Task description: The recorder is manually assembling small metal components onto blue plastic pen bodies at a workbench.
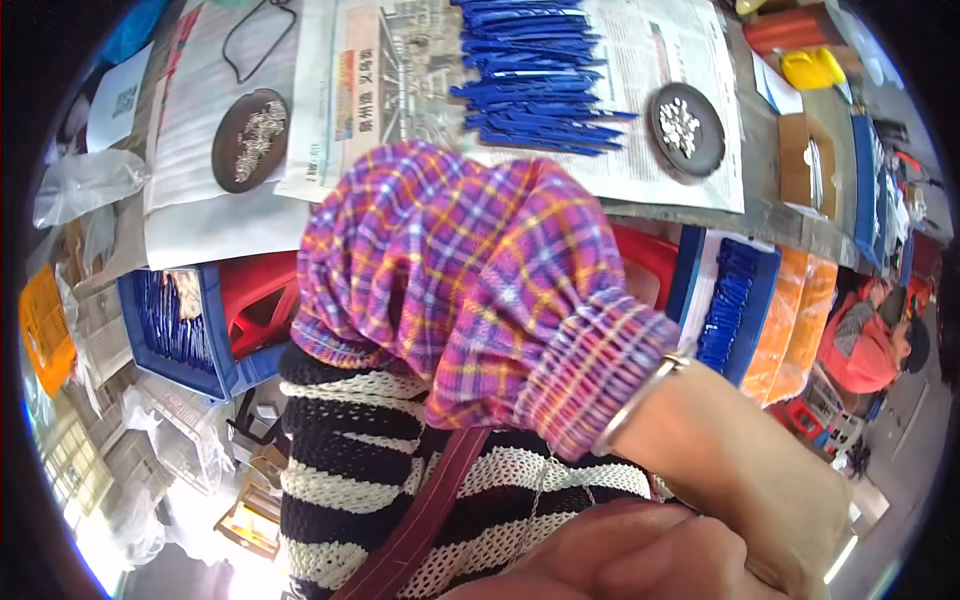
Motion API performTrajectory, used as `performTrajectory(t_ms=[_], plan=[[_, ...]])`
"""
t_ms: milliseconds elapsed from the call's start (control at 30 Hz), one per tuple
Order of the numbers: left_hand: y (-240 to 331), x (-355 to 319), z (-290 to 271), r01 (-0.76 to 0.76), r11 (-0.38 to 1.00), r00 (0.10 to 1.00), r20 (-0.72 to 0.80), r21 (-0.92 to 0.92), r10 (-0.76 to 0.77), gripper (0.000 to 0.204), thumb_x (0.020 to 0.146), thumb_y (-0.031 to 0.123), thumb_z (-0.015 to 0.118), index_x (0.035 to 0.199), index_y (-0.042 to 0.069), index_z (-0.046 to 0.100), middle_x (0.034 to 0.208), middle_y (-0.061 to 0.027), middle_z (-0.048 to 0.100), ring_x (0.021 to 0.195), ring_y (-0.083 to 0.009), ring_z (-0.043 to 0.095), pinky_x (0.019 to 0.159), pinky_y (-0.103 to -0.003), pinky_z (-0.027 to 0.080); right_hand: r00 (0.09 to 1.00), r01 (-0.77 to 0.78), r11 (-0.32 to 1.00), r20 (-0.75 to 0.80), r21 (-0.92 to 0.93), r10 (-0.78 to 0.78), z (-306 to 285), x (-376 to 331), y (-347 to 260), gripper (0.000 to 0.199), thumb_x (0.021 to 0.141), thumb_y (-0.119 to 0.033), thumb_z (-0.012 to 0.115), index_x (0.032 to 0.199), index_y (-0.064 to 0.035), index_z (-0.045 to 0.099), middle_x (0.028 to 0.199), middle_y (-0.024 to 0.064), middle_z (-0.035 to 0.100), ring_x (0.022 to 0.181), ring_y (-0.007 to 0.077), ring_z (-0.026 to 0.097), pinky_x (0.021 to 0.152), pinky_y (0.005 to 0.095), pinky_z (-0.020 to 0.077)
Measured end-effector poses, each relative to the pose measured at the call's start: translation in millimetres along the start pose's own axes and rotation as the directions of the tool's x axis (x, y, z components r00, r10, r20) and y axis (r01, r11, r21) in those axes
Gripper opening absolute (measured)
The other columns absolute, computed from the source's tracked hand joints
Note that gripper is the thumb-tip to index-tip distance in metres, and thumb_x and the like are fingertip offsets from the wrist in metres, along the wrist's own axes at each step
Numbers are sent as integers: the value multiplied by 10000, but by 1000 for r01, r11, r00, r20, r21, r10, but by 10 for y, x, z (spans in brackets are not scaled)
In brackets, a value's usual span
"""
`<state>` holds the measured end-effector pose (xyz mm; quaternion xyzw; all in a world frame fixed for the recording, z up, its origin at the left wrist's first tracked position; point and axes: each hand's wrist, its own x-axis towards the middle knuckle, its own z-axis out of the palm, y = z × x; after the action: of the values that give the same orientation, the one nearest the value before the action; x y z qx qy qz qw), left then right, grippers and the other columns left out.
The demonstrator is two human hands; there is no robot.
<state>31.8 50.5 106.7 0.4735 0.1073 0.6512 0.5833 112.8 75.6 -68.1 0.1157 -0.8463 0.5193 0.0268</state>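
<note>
we find the left hand [650, 557] blurred, close to the camera; we cannot tell its grip. the right hand is out of view. we record blue strips [530, 85] on newspaper [325, 100] beyond the plaid sleeve [480, 260], between two dark dishes [226, 146].

orange packet [47, 325], cardboard box [792, 150], clear plastic bag [90, 187]

Workshop, papered bench [762, 185], blue strips [530, 70], 2 dark dishes [228, 138]
</note>
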Motion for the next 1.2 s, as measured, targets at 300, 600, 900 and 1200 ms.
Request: performTrajectory(t_ms=[300, 600, 900, 1200], plan=[[177, -280, -41, 7, 999, 1000, 15, 47, -8, 157, 812, 34, 583, 957, 26, 644, 760, -63, 643, 750, -108, 592, 677, -235, 445, 989, -147, 972, 43, 185, 141, -217, 79, -102, 243, 697, -53, 621, 933, -1, 606, 902, 143, 597, 785, 305, 610, 648, 319, 492], [-134, -1075, -206, 87, 957, 885, -462, 278, 54, 135, 760, -79, 555, 812, -5, 655, 811, -91, 650, 772, -175, 621, 698, -271, 475, 895, -219, 974, -384, 61, 225, -1119, 390, -81, 151, 795, 23, 555, 931, 35, 620, 867, 88, 624, 789, 130, 583, 676, 225, 453], [-527, -1326, -132, 112, 987, 763, -647, 117, -10, 135, 766, -62, 518, 834, -2, 618, 797, -33, 629, 736, -74, 579, 678, -205, 464, 944, -145, 899, -330, -414, 0, -1311, 775, 388, 409, 853, -72, 501, 1234, 57, 423, 1261, 218, 458, 1200, 313, 422, 1002, 336, 301], [-648, -1271, -187, 107, 993, 762, -645, 47, -52, 48, 794, -5, 593, 842, -4, 587, 810, -42, 610, 763, -97, 578, 692, -218, 466, 951, -129, 960, -306, -248, 48, -1153, 851, 267, 374, 846, -41, 505, 1210, 30, 459, 1199, 188, 521, 1107, 284, 514, 915, 292, 388]])
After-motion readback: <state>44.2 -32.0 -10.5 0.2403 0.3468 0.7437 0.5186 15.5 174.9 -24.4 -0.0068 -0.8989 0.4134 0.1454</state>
